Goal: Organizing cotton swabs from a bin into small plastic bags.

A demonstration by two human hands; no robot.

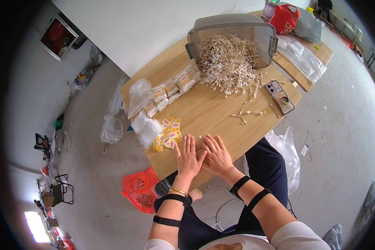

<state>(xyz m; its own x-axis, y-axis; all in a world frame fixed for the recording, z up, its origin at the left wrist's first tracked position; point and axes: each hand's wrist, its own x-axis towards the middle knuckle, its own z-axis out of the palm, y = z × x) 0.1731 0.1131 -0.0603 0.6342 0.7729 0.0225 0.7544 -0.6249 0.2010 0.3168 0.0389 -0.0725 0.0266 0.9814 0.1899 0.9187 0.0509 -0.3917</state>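
Near the table's front edge, my left hand [189,159] and my right hand [216,157] lie almost flat, fingers stretched out and thumbs close together. Partly under and between them shows a bundle of cotton swabs [199,147] with brown sticks, seemingly in a clear bag; my hands cover most of it. Just left of my left hand is a pile of small yellow and white printed cards [171,134]. Farther off, a grey translucent bin [264,41] lies tipped on its side, with a large heap of loose cotton swabs [229,62] spilling from it onto the wooden table [191,112].
Filled swab packs [171,88] line the table's left side, beside clear plastic bags [146,127]. A phone [280,98] and a few stray swabs [240,118] lie to the right. Below the table's left corner hangs a red plastic bag [139,189].
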